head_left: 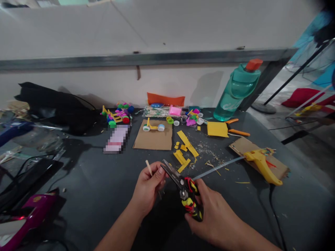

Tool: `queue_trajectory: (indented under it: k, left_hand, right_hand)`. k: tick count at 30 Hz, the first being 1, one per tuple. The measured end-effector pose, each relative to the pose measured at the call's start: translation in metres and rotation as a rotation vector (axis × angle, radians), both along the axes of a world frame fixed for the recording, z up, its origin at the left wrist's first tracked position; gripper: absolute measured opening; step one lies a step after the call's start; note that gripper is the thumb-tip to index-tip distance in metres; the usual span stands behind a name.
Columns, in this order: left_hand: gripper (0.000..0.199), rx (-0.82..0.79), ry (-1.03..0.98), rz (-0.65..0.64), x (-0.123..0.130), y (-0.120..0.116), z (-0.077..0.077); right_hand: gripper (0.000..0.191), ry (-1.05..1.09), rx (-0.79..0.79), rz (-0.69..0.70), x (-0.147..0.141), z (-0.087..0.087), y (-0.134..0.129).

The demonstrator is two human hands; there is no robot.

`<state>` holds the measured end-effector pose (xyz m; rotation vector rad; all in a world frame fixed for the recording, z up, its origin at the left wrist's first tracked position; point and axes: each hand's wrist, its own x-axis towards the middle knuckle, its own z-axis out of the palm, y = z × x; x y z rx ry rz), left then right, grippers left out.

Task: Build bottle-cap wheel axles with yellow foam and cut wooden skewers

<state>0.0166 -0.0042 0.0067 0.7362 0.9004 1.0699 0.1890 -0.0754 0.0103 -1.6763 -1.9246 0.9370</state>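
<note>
My left hand (148,186) is closed around a thin wooden stick (149,168), which points up and slightly left. My right hand (209,209) grips the handles of multi-tool pliers (184,191) with black, yellow and red grips. The tool's long jaws reach up and left to my left fingertips; whether they bite on anything is hidden there. Beyond my hands, a small yellow scooter-like model (153,127) with bottle-cap wheels stands on a cardboard square (154,141). Yellow cut strips (187,143) lie to the right of the cardboard.
On the right lie a yellow glue gun (261,165) with its cord, a cardboard piece (280,169) and orange-handled scissors (238,132). A teal bottle (231,94) stands behind. Colorful models (117,115) and a black bag (52,108) are at the back left; a magenta device (34,212) is at lower left.
</note>
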Motion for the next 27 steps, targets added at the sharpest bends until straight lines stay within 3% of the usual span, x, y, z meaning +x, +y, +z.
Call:
queue_trajectory:
  k: [6,14,19,27]
  left_hand:
    - [0.028,-0.045,0.018,0.052,0.0,-0.001,-0.004]
    - [0.026,-0.003,0.06,-0.014,-0.004,0.002,-0.008]
    - [0.025,0.014,0.053,-0.034,-0.001,0.001,-0.008]
    - [0.024,0.027,-0.023,-0.059,0.002,0.001,0.005]
  right_hand:
    - [0.054,-0.042,0.023,0.009,0.0,0.0,0.0]
    - [0.032,-0.104,0.006,0.079,0.005,-0.002,-0.004]
    - [0.034,-0.157,0.034,0.055,0.005,-0.009,-0.004]
    - [0.046,0.247,-0.111,0.0,0.005,0.003,0.002]
